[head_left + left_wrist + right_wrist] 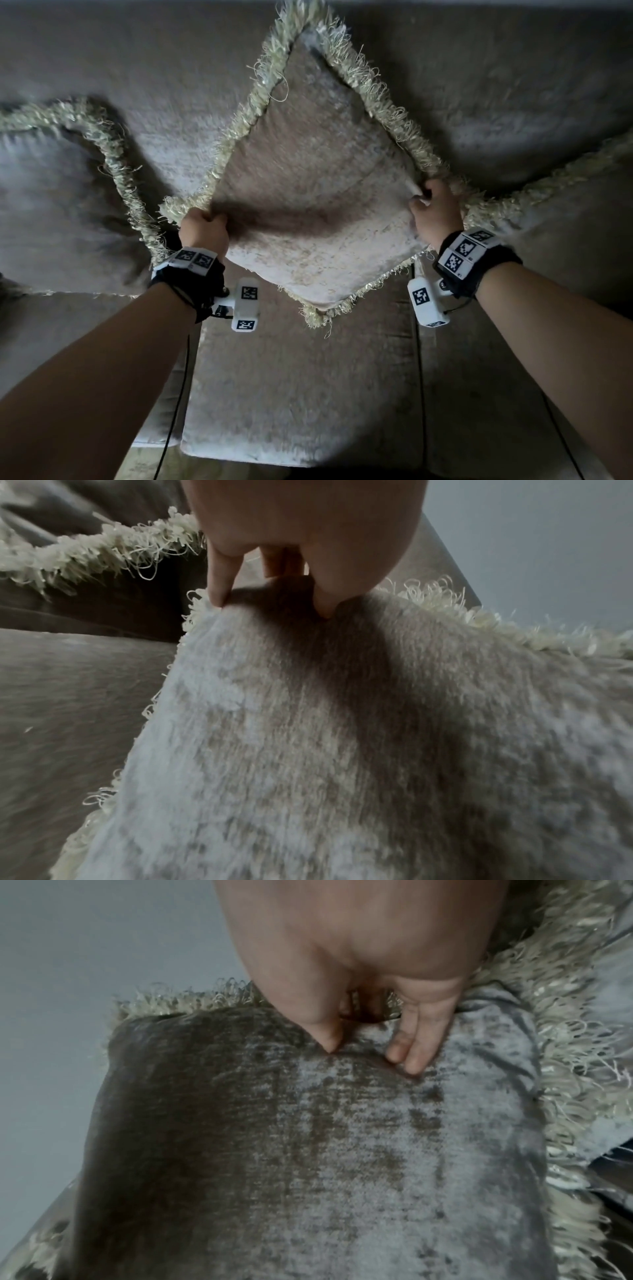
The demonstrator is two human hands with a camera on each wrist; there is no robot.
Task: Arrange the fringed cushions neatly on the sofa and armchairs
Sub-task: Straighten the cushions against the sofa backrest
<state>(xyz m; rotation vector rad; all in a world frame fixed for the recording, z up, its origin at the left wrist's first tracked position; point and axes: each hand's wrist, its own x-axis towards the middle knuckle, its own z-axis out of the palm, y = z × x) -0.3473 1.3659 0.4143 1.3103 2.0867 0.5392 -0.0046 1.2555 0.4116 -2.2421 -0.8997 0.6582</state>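
Grey plush sofa (pixel 298 394) – middle fringed cushion (pixel 308 192) pinched by left hand (pixel 202 226) and right hand (pixel 435 209) – pale wall (pixel 548 547) behind

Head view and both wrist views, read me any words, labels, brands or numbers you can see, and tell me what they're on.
No readable words, brands or numbers.
Wrist bands: black-and-white square marker patterns only, no text.
Middle cushion and sofa: no label visible.
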